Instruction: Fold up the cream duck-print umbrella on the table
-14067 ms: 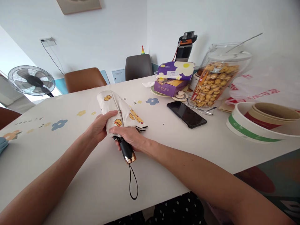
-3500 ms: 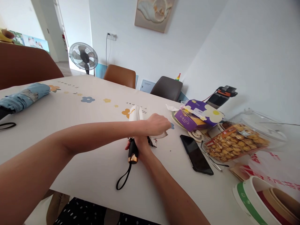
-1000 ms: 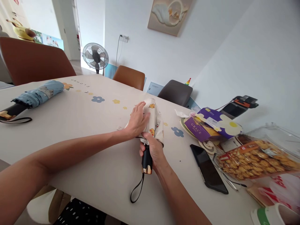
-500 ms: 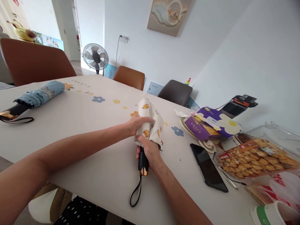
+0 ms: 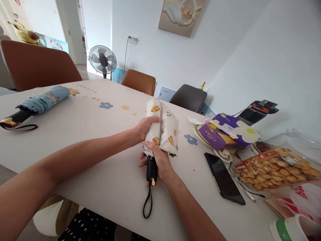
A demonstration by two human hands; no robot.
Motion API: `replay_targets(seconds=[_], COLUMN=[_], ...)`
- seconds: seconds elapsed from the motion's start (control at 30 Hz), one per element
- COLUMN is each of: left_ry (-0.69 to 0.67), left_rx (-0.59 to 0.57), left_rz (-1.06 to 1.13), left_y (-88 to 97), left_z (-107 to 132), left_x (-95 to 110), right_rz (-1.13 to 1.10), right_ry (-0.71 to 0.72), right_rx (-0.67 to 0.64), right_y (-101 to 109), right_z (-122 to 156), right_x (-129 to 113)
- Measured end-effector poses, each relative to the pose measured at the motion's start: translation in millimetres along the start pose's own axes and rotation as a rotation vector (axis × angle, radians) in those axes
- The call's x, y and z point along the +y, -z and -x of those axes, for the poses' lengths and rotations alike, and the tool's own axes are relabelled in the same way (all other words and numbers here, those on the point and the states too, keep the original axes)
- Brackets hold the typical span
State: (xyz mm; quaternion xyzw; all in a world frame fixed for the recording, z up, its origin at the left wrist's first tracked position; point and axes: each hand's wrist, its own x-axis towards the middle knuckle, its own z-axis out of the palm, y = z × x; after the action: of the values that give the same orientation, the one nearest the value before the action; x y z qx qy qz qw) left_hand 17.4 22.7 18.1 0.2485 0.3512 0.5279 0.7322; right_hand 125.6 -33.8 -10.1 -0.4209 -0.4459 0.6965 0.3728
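Observation:
A white folding umbrella (image 5: 170,134) with yellow cartoon prints is between my hands, its canopy gathered and partly wrapped, with a loose flap out to the right. Its black handle with a gold end points toward me, and a black wrist loop hangs from it. My left hand (image 5: 147,129) is closed round the canopy's left side, thumb lying across the front. Lower down, my right hand (image 5: 160,160) grips the canopy's base near the handle, with some fingertips showing on the far left side. A blue folded umbrella (image 5: 47,99) lies at the table's left.
On the right of the table (image 5: 100,180) lie a black phone (image 5: 224,177), glasses (image 5: 247,190), a purple box (image 5: 215,134), a tray of cookies (image 5: 273,170) and a green-and-white cup (image 5: 283,229). Chairs and a fan (image 5: 102,60) stand beyond.
The umbrella's canopy has turned and its loose flap now spreads flatter to the right. My right hand's fingers have loosened a little around the base, and the wrist loop has swung right.

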Motion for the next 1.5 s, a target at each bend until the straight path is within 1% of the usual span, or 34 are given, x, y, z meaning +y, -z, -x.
replay_targets(seconds=[0.07,0.17,0.23,0.3,0.37,0.47,0.53,0.63,0.7,0.8,0.9,1.0,1.13,1.23,1.27,1.33,1.43,1.5], left_ry=[0.030,0.089,0.070,0.031,-0.014,-0.108,-0.146,-0.150,-0.141,-0.132,-0.123,-0.152,-0.177,-0.217,-0.230,-0.216,-0.093,-0.018], left_rx=[-0.003,-0.048,-0.100,-0.124,-0.090,0.020,0.084,0.141,0.174,0.225,0.245,0.254,0.248,0.257,0.255,0.205,0.062,-0.011], left_rz=[-0.003,-0.035,-0.030,-0.015,-0.023,-0.037,-0.024,-0.009,-0.010,-0.003,0.007,0.005,-0.001,-0.029,-0.051,-0.102,-0.136,-0.127], left_y=[-0.1,0.0,0.5,2.5,7.3,19.6,28.3,35.7,36.6,36.3,37.7,39.1,37.6,33.5,31.4,26.3,18.7,16.0], left_z=[1.0,2.7,2.1,-1.0,-6.2,-15.4,-19.8,-21.9,-21.6,-21.9,-24.3,-26.2,-25.0,-21.9,-20.5,-17.2,-12.4,-10.6], left_x=[1.3,2.3,2.7,4.7,9.5,21.4,29.2,35.2,35.0,31.8,29.6,30.4,33.2,30.3,27.4,19.0,3.9,-3.8], right_rz=[-0.062,-0.099,-0.100,-0.084,-0.029,0.078,0.119,0.146,0.170,0.201,0.211,0.216,0.218,0.221,0.224,0.225,0.226,0.230], right_ry=[0.033,0.016,0.007,0.012,-0.006,-0.070,-0.108,-0.140,-0.156,-0.188,-0.194,-0.166,-0.096,-0.045,-0.036,-0.015,0.005,-0.005], right_rx=[-0.025,-0.075,-0.086,-0.070,-0.055,-0.079,-0.108,-0.147,-0.165,-0.153,-0.115,-0.105,-0.121,-0.092,-0.071,-0.018,0.070,0.120], right_y=[0.2,2.3,3.3,3.1,1.4,-2.5,-4.5,-4.7,-3.3,-1.7,-1.9,-2.6,-1.3,1.0,1.8,3.3,4.5,4.5], right_z=[-0.1,-0.9,-1.1,-0.7,0.5,2.7,3.8,4.1,3.6,2.4,1.1,0.5,0.3,-1.0,-1.8,-3.9,-6.9,-8.4], right_x=[-0.4,0.0,0.2,0.2,0.6,3.3,6.2,9.2,9.4,7.7,6.1,6.8,11.7,14.8,15.0,14.1,10.8,9.2])
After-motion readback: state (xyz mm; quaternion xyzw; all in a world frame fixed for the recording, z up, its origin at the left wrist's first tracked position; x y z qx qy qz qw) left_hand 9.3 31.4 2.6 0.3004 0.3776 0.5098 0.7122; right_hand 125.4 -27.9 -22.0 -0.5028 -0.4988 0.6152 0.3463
